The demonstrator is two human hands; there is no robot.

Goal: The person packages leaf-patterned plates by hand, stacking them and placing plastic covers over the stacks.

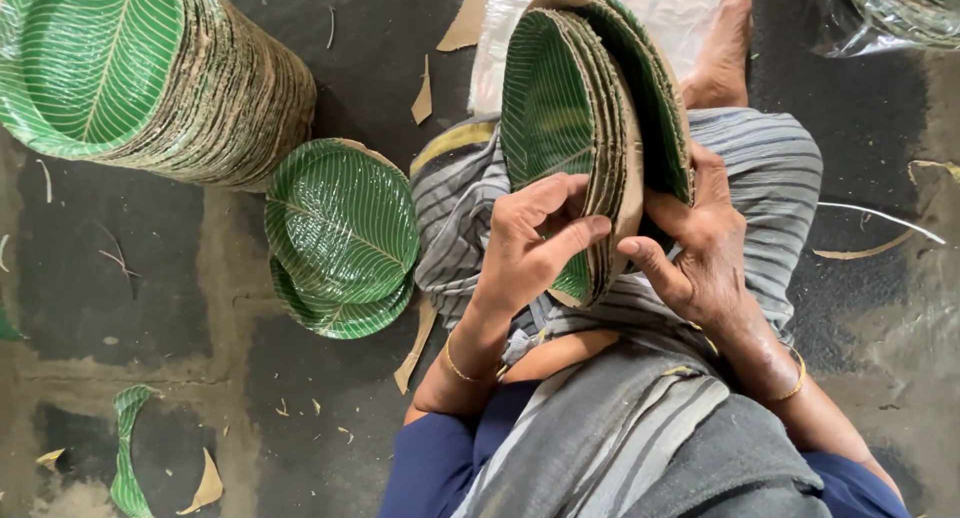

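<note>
Left hand (530,240) and right hand (700,243) clasped upright stack of green leaf-print paper plates (585,128) on lap, thumbs fanning rims to separate them; loose plates (340,233) lay on floor (120,298)

Soft, even daylight here, no hard shadows, just faint shade under the plates. Glossy glare streaks the green plates on the floor (340,223) and the clear plastic wrap (860,18) top right. Focus holds sharp centrally; the corners bend and soften slightly.

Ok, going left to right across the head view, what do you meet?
Big stack of green plates → small pile of plates on the floor → left hand → held bundle of plates → right hand → wrapped plates.
</note>
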